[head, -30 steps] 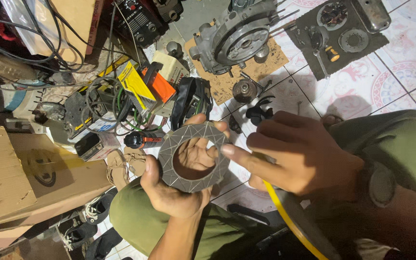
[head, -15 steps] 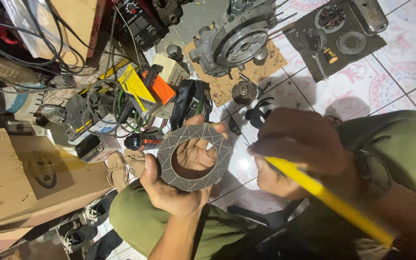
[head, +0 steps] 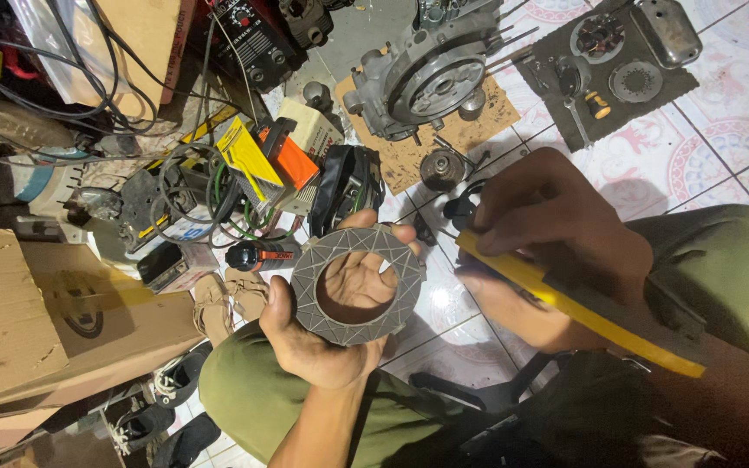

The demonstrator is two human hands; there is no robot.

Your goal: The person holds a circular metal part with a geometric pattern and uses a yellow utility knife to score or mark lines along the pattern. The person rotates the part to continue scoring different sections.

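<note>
Two hands work over a tiled floor (head: pixel 721 121) crowded with parts. The left hand (head: pixel 327 334) lies palm up, fingers curled loosely, and a flat grey ring (head: pixel 357 286) with a large round hole rests in it; the thumb presses the ring's left edge and the fingertips (head: pixel 396 234) hook over its upper rim, so the palm shows through the hole. The ring sits above the person's green-trousered knee (head: pixel 253 390), just left of the other hand. The right hand (head: pixel 556 247) is closed around a yellow strip-shaped tool (head: pixel 565 303), thumb beneath and fingers folded over the top; the tool runs slantwise from beside the ring's right edge down toward the right forearm. The tool's near end is close to the ring, but whether they touch cannot be told.

Beyond the hands, an engine casing (head: pixel 431 78) stands on a piece of cardboard (head: pixel 496 113), and a dark mat (head: pixel 608 78) carries small round parts. A tangle of cables (head: pixel 184 191) and boxes lies to the left, next to a large cardboard box (head: pixel 36 321). A pair of sandals (head: pixel 227 299) rests near the left wrist.
</note>
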